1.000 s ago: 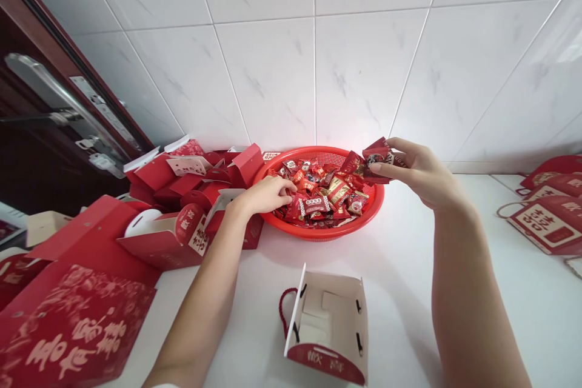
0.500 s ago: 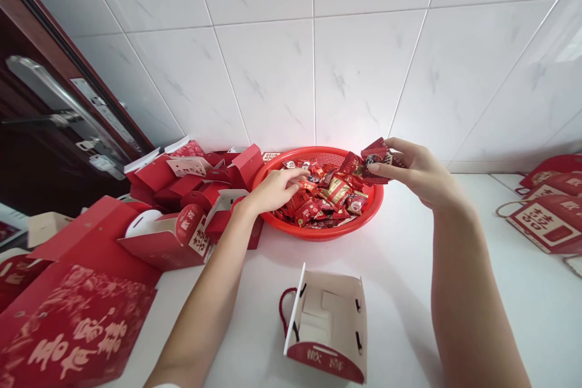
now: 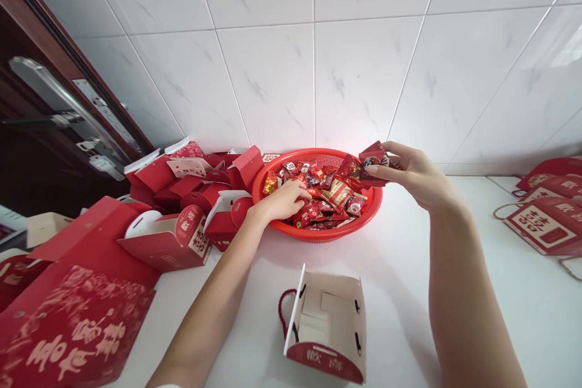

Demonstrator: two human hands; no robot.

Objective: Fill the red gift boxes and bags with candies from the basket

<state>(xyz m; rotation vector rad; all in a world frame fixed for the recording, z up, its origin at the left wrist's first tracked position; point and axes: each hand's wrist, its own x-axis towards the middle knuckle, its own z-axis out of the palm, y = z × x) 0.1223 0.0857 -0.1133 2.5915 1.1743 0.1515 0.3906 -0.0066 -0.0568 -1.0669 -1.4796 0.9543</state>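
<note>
A red plastic basket full of wrapped candies stands against the tiled wall. My left hand reaches into its left side, fingers curled down among the candies; what they grip, if anything, is hidden. Over the basket's right rim, my right hand pinches dark red candy packets between thumb and fingers. Nearer to me on the white table lies an open red box, its pale inside facing up with no candy in it and a dark red cord at its left.
Many open red boxes crowd the left side, beside a large red printed bag or box. More red boxes with cord handles lie at the right edge. A dark door with a metal handle stands at the far left.
My left hand has moved right and down, deeper into the candies, and its fingers have curled more. My right hand still holds the packets, almost in the same place.
</note>
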